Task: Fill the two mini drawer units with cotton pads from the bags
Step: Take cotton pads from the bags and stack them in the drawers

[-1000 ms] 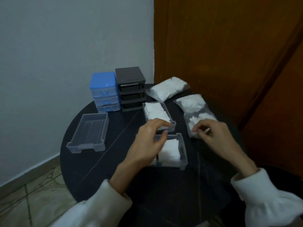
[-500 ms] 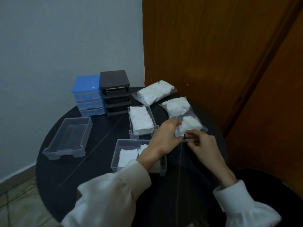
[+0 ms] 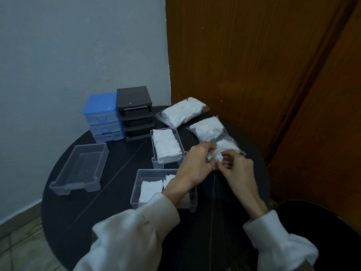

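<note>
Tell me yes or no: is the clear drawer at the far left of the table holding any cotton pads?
No. The clear drawer at the left shows only its bare transparent bottom, with no white pads inside.

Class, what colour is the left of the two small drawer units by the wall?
Blue drawer unit, clearest in the head view.

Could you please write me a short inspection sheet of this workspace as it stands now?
Surface: round black table.
Job's things: blue drawer unit beside black drawer unit; empty drawer; full drawer; part-filled drawer; sealed bag; open bag.
Clutter: nothing seen.
Grippers: left hand and right hand pinch cotton pads at the open bag's mouth.
Cables: nothing seen.
Surroundings: grey wall, wooden door.
</note>
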A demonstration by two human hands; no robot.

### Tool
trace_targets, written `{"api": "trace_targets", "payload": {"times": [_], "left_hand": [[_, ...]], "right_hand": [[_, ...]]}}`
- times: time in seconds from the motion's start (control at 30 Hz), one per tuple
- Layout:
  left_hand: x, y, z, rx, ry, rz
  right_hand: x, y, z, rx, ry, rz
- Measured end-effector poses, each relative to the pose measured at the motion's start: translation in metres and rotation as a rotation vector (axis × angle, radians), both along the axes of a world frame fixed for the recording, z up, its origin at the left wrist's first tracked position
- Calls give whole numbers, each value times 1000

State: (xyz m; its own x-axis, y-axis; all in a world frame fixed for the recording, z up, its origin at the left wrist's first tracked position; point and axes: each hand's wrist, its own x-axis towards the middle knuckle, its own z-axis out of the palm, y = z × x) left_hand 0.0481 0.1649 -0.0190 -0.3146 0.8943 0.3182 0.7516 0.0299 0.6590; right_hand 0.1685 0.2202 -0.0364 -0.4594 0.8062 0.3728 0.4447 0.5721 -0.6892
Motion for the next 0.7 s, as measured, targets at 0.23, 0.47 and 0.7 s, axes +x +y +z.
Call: {"api": "trace_targets", "payload": {"times": [0.23, 0.47, 0.7], "left_hand": [[-5, 2, -1, 24, -68, 0], [-11, 3, 2, 21, -83, 5], [-10, 4, 0, 9, -103, 15]], "right_hand": [[2, 2, -2, -10, 63, -62], [5, -2, -4, -2, 107, -66], [5, -3, -5, 5, 109, -101]]}}
